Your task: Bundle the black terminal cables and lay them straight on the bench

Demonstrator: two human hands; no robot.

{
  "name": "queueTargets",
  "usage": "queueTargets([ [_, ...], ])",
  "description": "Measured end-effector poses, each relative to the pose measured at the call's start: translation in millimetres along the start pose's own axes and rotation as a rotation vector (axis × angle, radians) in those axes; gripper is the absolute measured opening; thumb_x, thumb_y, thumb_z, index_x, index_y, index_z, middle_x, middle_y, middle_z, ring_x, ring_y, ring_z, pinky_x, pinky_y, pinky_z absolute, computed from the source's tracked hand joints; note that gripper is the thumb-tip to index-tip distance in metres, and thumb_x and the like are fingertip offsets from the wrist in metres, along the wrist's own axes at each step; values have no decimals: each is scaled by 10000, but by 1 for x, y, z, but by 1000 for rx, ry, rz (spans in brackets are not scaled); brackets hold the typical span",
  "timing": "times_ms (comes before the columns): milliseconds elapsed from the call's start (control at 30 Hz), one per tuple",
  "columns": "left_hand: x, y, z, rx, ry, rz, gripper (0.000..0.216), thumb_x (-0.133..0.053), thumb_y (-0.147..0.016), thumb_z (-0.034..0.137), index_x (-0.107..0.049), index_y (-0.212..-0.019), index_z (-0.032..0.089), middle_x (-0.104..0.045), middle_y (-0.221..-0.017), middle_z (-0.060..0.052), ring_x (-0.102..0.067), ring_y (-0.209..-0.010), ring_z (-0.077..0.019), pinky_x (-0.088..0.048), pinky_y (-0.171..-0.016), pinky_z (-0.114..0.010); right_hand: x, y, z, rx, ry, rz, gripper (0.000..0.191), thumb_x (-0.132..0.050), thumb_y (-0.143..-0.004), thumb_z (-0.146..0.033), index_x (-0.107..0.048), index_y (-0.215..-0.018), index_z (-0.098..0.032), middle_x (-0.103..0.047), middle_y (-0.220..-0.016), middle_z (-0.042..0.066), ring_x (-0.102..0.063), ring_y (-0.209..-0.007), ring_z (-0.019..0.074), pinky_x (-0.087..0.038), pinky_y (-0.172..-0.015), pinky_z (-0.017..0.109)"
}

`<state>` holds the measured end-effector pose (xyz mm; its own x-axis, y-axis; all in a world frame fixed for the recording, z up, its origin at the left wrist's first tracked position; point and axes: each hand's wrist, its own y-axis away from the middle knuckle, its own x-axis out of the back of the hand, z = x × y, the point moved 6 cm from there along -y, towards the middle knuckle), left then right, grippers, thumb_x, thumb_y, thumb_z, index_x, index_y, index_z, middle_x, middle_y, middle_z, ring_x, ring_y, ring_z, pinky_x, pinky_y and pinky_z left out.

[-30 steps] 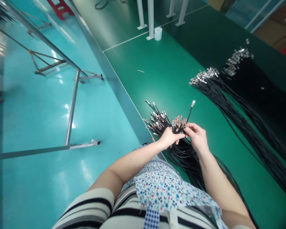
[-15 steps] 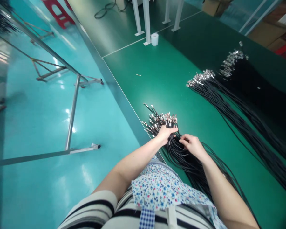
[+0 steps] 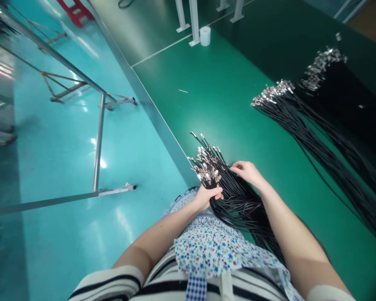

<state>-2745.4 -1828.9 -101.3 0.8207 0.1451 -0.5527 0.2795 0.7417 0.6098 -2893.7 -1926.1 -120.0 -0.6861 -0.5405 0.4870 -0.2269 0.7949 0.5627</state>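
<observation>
My left hand (image 3: 207, 197) is wrapped round a bunch of black cables (image 3: 210, 179), just below their shiny metal terminals, close to my apron. Beyond it lies the rest of the pile of black cables (image 3: 225, 177), ends pointing away to the left. At the pile's right side is my right hand (image 3: 246, 171), thumb and fingertips pinched together at a cable near the terminals. How many cables those fingertips hold is too small to make out. The cables' lengths run back under my right forearm.
Two more bundles of black cables, a nearer one (image 3: 274, 94) and a farther one (image 3: 324, 67), lie on the green table (image 3: 163, 104) to the right. A white roll (image 3: 205, 36) stands by white posts (image 3: 194, 21). Left of the table edge, a metal rack frame (image 3: 99, 142) stands on the floor.
My left hand has drawn its bunch of cables toward me and to the left, apart from the pile. My right hand has moved slightly forward along the pile's right side.
</observation>
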Motion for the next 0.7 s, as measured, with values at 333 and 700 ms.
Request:
queueTargets([
  [333,-11,-10,8,-34,170,44,314,-674,-677,313,-414,-639,141,-348,-480,75,-381,-428,-51,-447,-572,-286,-25,-25,19,-77,-297,-167,226,-624,-666,-349,-484,-681,-171,-459,-364,-53,-436,-319,92,-362,-361,192],
  [700,-12,-16,10,-10,177,153,362,-710,-625,317,-388,-635,152,-334,-455,83,-350,-392,-50,-406,-483,-265,3,4,34,-138,-103,-291,197,-579,-664,-262,-415,-592,-178,-460,-384,-60,-438,-310,73,-306,-331,165],
])
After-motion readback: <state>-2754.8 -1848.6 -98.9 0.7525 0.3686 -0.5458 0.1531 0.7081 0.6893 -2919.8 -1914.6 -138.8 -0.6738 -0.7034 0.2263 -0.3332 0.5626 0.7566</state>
